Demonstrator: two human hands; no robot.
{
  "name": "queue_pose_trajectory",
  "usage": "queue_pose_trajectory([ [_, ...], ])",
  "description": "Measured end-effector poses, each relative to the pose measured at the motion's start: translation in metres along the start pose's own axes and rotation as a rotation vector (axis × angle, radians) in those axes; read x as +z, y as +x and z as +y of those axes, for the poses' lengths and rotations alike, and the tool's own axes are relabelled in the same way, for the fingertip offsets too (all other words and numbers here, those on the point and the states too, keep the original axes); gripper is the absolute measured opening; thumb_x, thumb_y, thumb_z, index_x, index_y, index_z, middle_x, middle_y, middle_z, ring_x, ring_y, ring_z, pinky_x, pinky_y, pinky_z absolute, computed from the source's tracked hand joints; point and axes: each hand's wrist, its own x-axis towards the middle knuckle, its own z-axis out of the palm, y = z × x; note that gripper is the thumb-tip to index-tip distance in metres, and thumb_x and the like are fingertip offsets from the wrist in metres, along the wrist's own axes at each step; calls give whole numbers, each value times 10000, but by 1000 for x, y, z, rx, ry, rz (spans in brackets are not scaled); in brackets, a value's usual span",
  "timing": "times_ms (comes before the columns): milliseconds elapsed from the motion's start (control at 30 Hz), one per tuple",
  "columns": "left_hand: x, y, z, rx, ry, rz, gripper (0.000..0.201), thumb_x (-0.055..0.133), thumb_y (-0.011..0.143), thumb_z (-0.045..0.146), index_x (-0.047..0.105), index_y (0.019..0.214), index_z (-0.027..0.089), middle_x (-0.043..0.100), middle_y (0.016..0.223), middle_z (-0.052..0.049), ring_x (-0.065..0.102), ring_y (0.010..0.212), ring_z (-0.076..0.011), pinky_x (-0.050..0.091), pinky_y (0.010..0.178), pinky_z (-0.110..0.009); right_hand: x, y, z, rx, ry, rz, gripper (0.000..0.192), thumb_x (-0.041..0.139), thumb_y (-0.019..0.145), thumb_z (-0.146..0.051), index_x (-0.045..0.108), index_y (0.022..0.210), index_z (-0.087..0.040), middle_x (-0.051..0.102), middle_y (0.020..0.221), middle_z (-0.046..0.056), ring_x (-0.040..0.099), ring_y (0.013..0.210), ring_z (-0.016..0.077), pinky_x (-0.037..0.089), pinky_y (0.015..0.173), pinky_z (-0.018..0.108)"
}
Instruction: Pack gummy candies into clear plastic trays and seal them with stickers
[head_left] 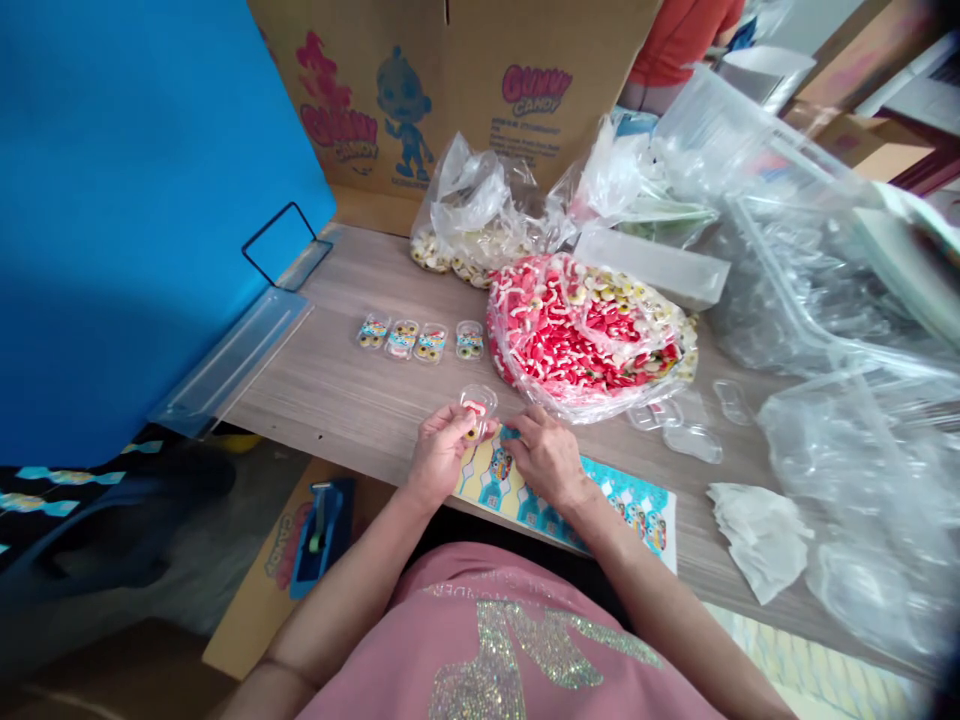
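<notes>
Between the thumb and fingers of my left hand [439,452] is a small clear plastic candy case [480,403] with a red-and-white gummy and an eyeball gummy in it. My right hand [549,455] pinches a blue sticker at the left part of a sticker sheet [630,490], which lies along the table's front edge. The sticker's far end is hidden by the fingers. Beyond my hands, several labelled candy cases [405,340] lie in a row. A plastic bag of red-and-white gummies and eyeball gummies [577,335] lies open just behind my right hand.
A blue panel [150,200] rises at the left, beside a clear acrylic tray [232,355]. A big cardboard box [480,90] stands behind. Clear tubs [810,270], plastic lids [694,443] and crumpled tissue [759,540] fill the right. A person in an orange shirt [686,40] is behind.
</notes>
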Motion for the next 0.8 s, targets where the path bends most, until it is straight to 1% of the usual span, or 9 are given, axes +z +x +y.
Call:
queue_pose_trajectory([
  [67,1,2,-5,14,-22,4,240,832,649,249,615,695,155,736,771,-35,725,814,-199,535,857,-347,3,-2,2,-18,33,39,153,597,886,-188,734,952,-203,673,951,71,633,808,178,463,669,268],
  [267,-5,5,-10,12,29,25,240,812,672,281,616,730,156,759,862,-74,714,765,-173,526,792,-309,14,-10,10,-130,93,125,229,511,951,-190,717,854,-175,667,898,83,630,811,179,491,707,275],
  [333,-7,6,-10,15,32,18,238,813,675,278,621,747,158,759,851,-71,716,774,-180,527,792,-315,16,-11,12,-118,119,163,207,511,945,-194,715,967,-168,669,977,102,634,852,191,505,723,288],
  [400,-9,7,-11,18,32,11,239,816,679,282,625,754,159,758,836,-70,715,769,-182,528,796,-324,16,-10,13,-85,134,201,254,524,934,-216,683,1124,-161,655,1065,125,633,888,205,515,710,298],
  [433,-9,7,-11,23,33,10,242,817,680,288,627,751,159,757,826,-71,714,763,-182,527,797,-326,16,-9,13,-70,128,204,271,528,931,-226,676,1150,-164,648,1080,129,631,889,207,515,696,298],
  [533,-9,8,-12,53,38,18,246,825,676,297,631,735,157,747,793,-65,711,749,-183,523,786,-325,15,-4,12,-59,72,143,213,519,933,-218,722,991,-194,654,1023,106,626,830,184,490,644,273],
  [600,-8,8,-12,70,43,26,249,829,673,297,630,723,157,744,788,-60,708,733,-182,524,783,-329,15,-1,10,-60,29,105,224,505,934,-196,725,891,-200,663,977,92,615,778,160,461,613,251],
  [700,-6,6,-12,73,51,11,241,827,683,295,641,742,154,752,813,-67,712,740,-183,527,841,-357,17,-1,9,-74,-23,99,246,473,933,-155,703,849,-183,668,948,97,596,738,152,425,581,243],
  [800,-4,4,-11,83,31,-47,220,820,701,285,653,766,156,749,796,-60,723,808,-200,518,917,-393,19,-3,11,-148,-2,108,252,426,931,-120,659,847,-168,659,940,115,585,735,171,428,583,263],
])
